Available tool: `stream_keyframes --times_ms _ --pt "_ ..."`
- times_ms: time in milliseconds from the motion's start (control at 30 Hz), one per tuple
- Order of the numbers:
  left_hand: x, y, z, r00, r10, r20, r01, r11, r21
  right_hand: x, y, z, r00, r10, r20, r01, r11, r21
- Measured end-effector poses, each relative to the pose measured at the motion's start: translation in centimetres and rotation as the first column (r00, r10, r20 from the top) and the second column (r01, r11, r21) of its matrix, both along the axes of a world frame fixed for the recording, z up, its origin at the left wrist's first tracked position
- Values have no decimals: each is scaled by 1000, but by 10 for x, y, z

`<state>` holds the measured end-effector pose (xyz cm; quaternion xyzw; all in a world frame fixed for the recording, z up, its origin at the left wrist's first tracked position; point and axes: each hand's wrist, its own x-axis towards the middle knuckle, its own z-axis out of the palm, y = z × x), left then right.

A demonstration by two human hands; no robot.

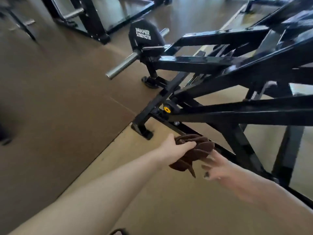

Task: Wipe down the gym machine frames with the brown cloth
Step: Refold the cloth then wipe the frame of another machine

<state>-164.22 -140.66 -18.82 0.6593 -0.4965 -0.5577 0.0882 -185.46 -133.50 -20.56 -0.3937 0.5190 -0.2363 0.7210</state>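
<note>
Under the left hand's (174, 146) curled fingers, the brown cloth (194, 150) meets the low frame rail (223, 150) — right hand (215, 165) blurred, fingers spread — upper bars apparently remain.

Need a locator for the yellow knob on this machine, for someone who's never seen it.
Start at the black machine frame on the right. Follow its low floor rail up from the brown cloth to the joint. The yellow knob there is the only bright spot.

White "HAMMER STRENGTH" lettering stands upside down on the black cover (145, 35).
</note>
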Motion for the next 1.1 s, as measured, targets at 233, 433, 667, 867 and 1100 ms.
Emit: stream_keyframes --times_ms 233,433,667,867,1100 --pt "78 10 114 959 229 -165 -181 949 259 116 -21 129 886 -249 390 118 936 331" --pt "125 10 216 917 294 -269 -174 902 395 172 -35 204 881 -460 111 390 839 381" --pt "184 -10 301 954 160 -252 -65 935 349 215 -59 294 879 -475 35 429 822 373" --pt "216 -47 359 961 125 -245 -50 955 292 247 -81 352 810 -580 88 501 763 409" --pt "209 -119 382 974 21 -225 46 957 287 247 -127 371 686 -714 140 611 670 423"
